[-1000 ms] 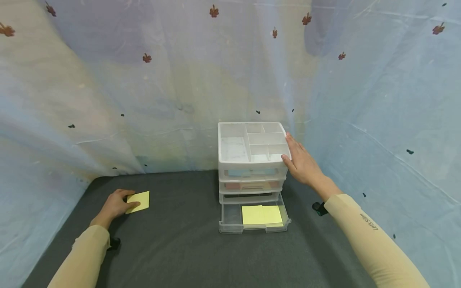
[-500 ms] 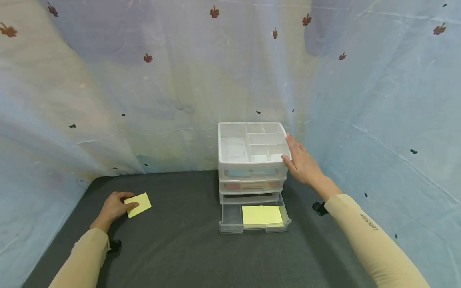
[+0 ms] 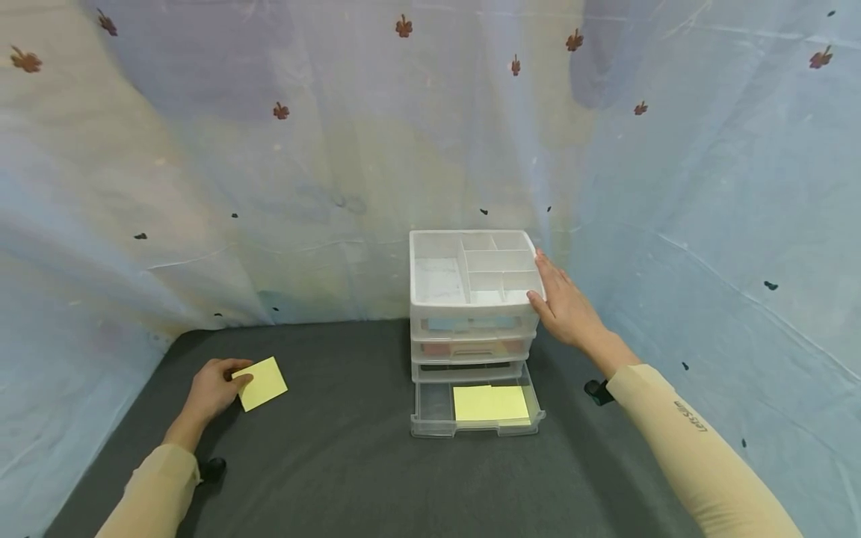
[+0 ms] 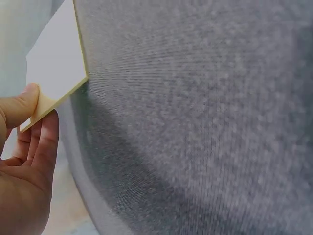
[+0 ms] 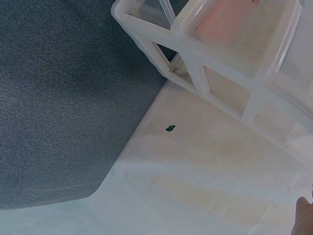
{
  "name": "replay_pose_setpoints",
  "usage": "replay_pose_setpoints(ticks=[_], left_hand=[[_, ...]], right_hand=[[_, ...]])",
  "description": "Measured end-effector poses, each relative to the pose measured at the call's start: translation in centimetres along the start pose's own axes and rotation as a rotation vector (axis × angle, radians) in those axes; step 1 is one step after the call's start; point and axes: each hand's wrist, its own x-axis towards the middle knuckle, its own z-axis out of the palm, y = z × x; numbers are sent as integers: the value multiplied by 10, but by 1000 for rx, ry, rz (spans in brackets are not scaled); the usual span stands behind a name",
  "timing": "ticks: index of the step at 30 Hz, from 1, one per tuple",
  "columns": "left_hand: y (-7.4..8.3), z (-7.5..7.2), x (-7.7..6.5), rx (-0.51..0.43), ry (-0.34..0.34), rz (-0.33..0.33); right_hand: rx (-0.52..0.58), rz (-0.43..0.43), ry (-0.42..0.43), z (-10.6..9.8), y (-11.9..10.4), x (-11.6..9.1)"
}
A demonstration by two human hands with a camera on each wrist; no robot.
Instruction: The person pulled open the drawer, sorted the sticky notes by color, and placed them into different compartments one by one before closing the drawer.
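Observation:
Between thumb and fingers, my left hand (image 3: 214, 390) pinches a yellow sticky note pad (image 3: 264, 384) at the left of the head view. The left wrist view shows the pad (image 4: 58, 54) tilted, its thin edge visible, with the thumb on its face. My right hand (image 3: 570, 310), fingers straight, rests against the right rim of a white plastic drawer organizer (image 3: 474, 303). Its bottom drawer (image 3: 433, 403) is pulled out. Inside lie two yellow sticky note pads (image 3: 491, 403), side by side. In the right wrist view only a bit of the hand (image 5: 304, 218) shows.
Divided compartments (image 3: 498, 261) form the organizer's top. Coloured contents show through the closed upper drawers (image 3: 471, 348). The dark grey cloth-covered table (image 3: 336, 463) meets a pale patterned curtain (image 3: 336, 172) at the back and sides.
My left hand has turned the sticky note pad slightly and shifted it a little to the right. The right hand stays at the organizer's rim; the bottom drawer is unchanged.

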Motion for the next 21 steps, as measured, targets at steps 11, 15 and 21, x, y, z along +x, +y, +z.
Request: replay_pose_setpoints(ticks=[11, 15, 21], left_hand=[[12, -6, -15, 8, 73, 81], [16, -7, -21, 6, 84, 99], [26, -7, -27, -4, 113, 112]], right_hand=[[-4, -7, 6, -1, -1, -1], [-8, -7, 2, -1, -1, -1], [-2, -4, 3, -2, -3, -1]])
